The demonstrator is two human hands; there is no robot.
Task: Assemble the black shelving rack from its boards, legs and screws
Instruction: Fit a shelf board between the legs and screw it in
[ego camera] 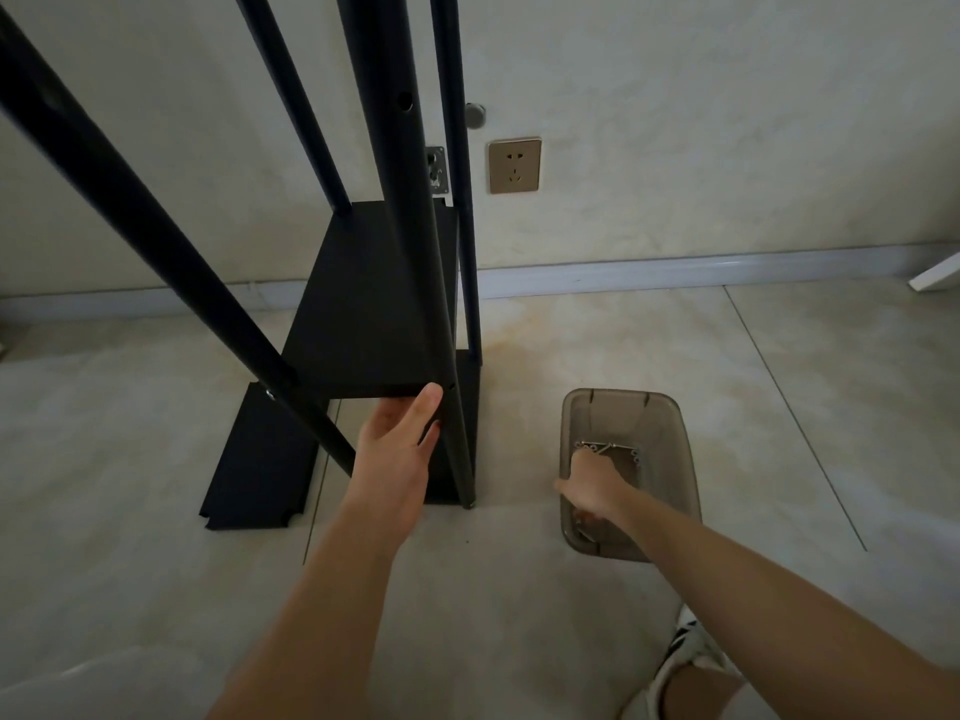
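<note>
Rack [374,304] under assembly, centre-left of the frame, standing on the floor [779,407] against the wall. Four black legs [415,200] rise past the top edge; one board [374,304] sits between them, and a second board [260,454] lies flat on the floor at lower left. Left hand [402,433] supports the near edge of the mounted board from below, thumb up against the front right leg beside an open screw hole [452,387], fingers curled under. Right hand [592,485] reaches into the translucent tub [675,433] at centre right, where the screws [613,450] lie; whether its grip has closed on a screw cannot be told, as the fingers are turned away.

Risks, as judged: the board appears unfastened at this corner, so a slackened left hand could let it drop or drift off the hole. The legs, tied only low down, could splay or tip. A blind reach may fumble the screw.
</note>
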